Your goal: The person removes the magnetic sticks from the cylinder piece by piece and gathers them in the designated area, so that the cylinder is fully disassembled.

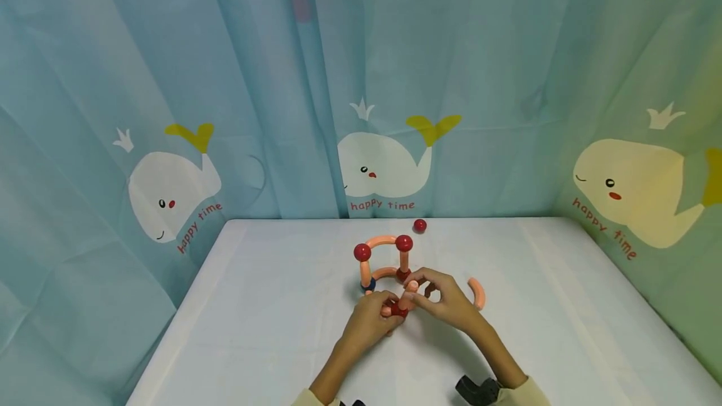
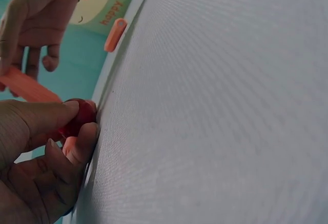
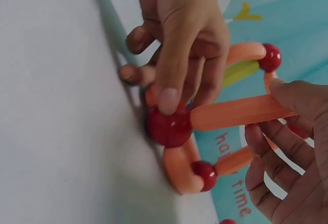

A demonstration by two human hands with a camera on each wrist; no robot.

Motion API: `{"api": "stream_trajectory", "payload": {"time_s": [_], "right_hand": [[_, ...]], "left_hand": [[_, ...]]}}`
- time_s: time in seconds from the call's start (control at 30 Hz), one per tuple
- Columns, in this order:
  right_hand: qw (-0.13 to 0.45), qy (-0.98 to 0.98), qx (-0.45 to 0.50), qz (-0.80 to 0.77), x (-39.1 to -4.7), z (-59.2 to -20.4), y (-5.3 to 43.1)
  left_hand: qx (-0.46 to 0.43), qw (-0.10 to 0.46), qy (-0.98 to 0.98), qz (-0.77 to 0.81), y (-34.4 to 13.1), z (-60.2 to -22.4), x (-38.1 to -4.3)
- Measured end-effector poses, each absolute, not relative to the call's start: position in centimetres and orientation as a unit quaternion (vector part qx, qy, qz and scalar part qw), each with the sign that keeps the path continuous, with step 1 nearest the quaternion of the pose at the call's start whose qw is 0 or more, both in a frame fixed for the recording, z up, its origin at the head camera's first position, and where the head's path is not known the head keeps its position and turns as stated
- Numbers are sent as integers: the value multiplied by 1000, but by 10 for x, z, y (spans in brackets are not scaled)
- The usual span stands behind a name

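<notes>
Low and near the middle of the tabletop (image 1: pixel 254 331), a straight orange rod (image 3: pixel 236 113) rises from a glossy red ball (image 3: pixel 169 125), touching it. My two hands are close together: the right hand (image 1: pixel 448 299) pinches the rod toward its upper end, and the left hand (image 1: pixel 369 319) pinches the ball between thumb and fingers. Both pieces look like stiff, light plastic, unlikely to break; the ball seems the slipperier, so a grip on both its sides suits it, and the ridged rod is best taken by its length. The joint might part if tugged.

The ball belongs to a frame (image 1: pixel 365 271) of orange rods and red balls, with one dark blue ball (image 1: pixel 368 284). Apart lie a curved rod (image 1: pixel 478 293) to my right and a spare ball (image 1: pixel 420 225) at the far edge. Beyond, the blue curtain's (image 1: pixel 479 49) whales (image 1: pixel 389 165) carry red lettering: "happy time". I see no brand.
</notes>
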State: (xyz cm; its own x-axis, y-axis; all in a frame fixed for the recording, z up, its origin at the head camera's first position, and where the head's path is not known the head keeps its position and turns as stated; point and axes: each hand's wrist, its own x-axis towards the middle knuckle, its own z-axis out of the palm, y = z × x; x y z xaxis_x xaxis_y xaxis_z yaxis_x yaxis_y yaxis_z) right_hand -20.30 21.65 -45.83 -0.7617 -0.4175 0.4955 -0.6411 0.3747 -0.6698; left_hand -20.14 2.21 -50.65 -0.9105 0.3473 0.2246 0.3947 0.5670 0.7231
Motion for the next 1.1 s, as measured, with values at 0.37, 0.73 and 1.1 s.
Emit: {"api": "stream_trajectory", "payload": {"time_s": [0.37,0.73,1.1], "right_hand": [[90,-829,303,462,-209,-495,227],[118,-821,329,451,-201,-485,217],[132,-809,355,450,-192,-463,213]], "left_hand": [[-204,26,-888,-410,23,-509,-201],[-200,28,-887,-415,24,-510,-201],[-192,21,-883,-428,23,-510,-204]]}}
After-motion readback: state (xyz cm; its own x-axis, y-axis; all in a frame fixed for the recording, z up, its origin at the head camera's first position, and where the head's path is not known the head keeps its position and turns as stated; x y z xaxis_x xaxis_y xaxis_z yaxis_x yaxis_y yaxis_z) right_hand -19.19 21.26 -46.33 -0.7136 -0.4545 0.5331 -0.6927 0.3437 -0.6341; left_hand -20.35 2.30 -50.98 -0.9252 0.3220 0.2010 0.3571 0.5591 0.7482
